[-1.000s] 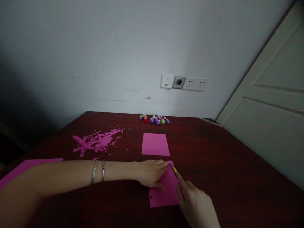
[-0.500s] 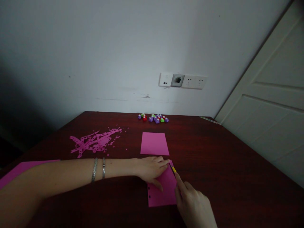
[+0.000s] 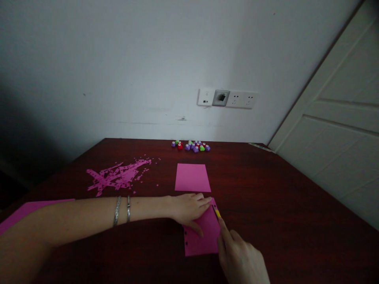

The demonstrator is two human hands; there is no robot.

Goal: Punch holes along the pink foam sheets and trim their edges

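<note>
On the table a pink sheet of paper [image 3: 204, 240] lies under my left hand [image 3: 189, 209], which is spread flat over its upper part. Small dark holes show along the sheet's left edge. My right hand [image 3: 241, 252] is closed around a slim yellow and dark craft knife [image 3: 217, 213]. Its tip touches or hovers just over the paper near the upper right edge, close to my left fingertips; actual contact cannot be made out. Beyond my left hand lies a second pink sheet [image 3: 193, 178], flat and apart from both hands.
Pink paper strips and bits [image 3: 118, 176] are heaped at the left. Part of another pink sheet [image 3: 29, 209] shows beside my left forearm. Several small purple, red and green toys with eyes [image 3: 196, 149] stand near the wall. Wall sockets [image 3: 241, 99] and a white door [image 3: 340, 118] are behind.
The knife tip has drawn back slightly toward me along the sheet's right edge. My left hand stays in place on the paper. The view has tilted a little.
</note>
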